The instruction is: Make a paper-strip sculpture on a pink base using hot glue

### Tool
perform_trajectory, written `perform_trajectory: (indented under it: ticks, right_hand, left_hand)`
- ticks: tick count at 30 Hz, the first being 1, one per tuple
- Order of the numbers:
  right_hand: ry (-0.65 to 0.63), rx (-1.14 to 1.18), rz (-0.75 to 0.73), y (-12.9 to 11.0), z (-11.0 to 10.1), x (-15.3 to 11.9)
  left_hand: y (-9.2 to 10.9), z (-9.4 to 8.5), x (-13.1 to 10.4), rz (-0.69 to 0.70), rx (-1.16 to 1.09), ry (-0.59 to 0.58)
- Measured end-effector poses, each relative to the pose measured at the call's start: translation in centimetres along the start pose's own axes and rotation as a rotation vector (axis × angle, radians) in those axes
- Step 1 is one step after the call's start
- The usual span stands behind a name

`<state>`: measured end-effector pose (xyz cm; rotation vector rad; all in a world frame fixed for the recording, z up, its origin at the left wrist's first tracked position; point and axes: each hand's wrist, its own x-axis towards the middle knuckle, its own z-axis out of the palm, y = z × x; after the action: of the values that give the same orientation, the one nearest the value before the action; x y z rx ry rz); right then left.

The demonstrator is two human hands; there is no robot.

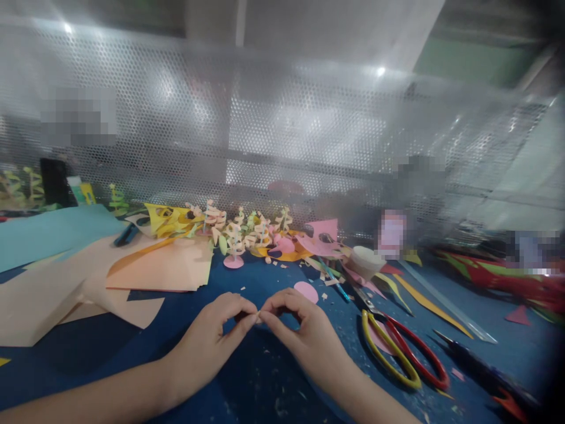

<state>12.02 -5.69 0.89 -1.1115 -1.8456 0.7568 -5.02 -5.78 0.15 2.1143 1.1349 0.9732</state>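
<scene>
Over the blue tabletop (247, 377), my left hand (212, 330) and my right hand (304, 324) meet fingertip to fingertip. Each has its thumb and forefinger pinched together. A tiny pale bit may sit between the tips, but it is too small to name. Just behind my right hand lies a pink paper circle (306, 291). To the right rest scissors (391, 341) with one yellow and one red handle loop. Beyond my hands stand several small paper spirals on round bases, among them one on a pink disc (233, 261).
Peach paper sheets (168, 268) and a teal sheet (53, 227) cover the left side. A white roll (365, 261), a clear ruler (450, 303) and a dark pen-like tool (481, 365) lie on the right. Behind rises a perforated metal screen (176, 123). Paper scraps litter the table.
</scene>
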Motion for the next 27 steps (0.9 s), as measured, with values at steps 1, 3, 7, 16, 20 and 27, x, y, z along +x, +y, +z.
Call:
perform_trajectory:
  ticks: [1,3,7,16,20,27]
  right_hand:
    - [-0.029,0.088,0.075,0.0,0.0,0.1]
    - [-0.088,0.258,0.206,0.0,0.0,0.2]
    - [-0.136,0.454,0.323,0.2,0.2,0.3]
    - [-0.089,0.406,0.289,0.6,0.3,0.4]
    - [0.003,0.191,0.08,0.4,0.3,0.0]
    - [0.064,-0.282,-0.292,0.0,0.4,-0.6]
  left_hand:
    - [0.0,0.0,0.1,0.003,-0.024,0.002]
    - [-0.1,0.0,0.3,-0.021,-0.109,0.008]
    - [-0.3,0.1,0.7,-0.178,-0.429,-0.037]
    - [0.0,0.2,0.8,-0.405,-0.696,-0.035]
    - [0.1,0.2,0.9,-0.46,-0.773,0.043]
    - [0.0,0.4,0.7,-0.438,-0.832,0.055]
